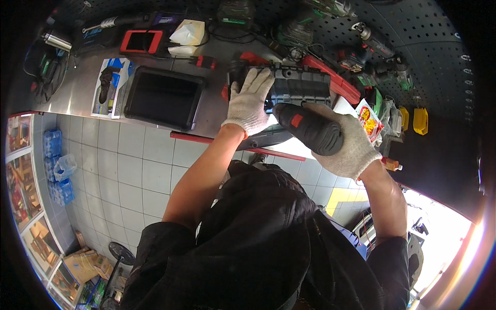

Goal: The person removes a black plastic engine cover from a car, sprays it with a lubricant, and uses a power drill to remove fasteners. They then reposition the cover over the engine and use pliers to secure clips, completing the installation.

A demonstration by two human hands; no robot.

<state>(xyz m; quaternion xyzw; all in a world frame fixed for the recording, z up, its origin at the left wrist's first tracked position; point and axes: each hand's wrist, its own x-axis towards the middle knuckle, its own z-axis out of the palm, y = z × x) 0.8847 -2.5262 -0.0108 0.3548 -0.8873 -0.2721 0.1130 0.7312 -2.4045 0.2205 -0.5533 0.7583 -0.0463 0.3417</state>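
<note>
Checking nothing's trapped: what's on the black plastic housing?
The gloved left hand lies over the left end of the black plastic housing; the black tool partly blocks its near edge. Whatever they cover can't be seen.

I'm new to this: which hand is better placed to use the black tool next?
Right, probably: the right hand already holds the black tool close to the dark plastic housing; the left hand rests on that housing.

Blue lettering (pixel 94 32) marks a dark box (pixel 91 42), rear left on the workbench (pixel 77 95); print on a red-and-yellow packet (pixel 368 123) at right is too small to read.
</note>
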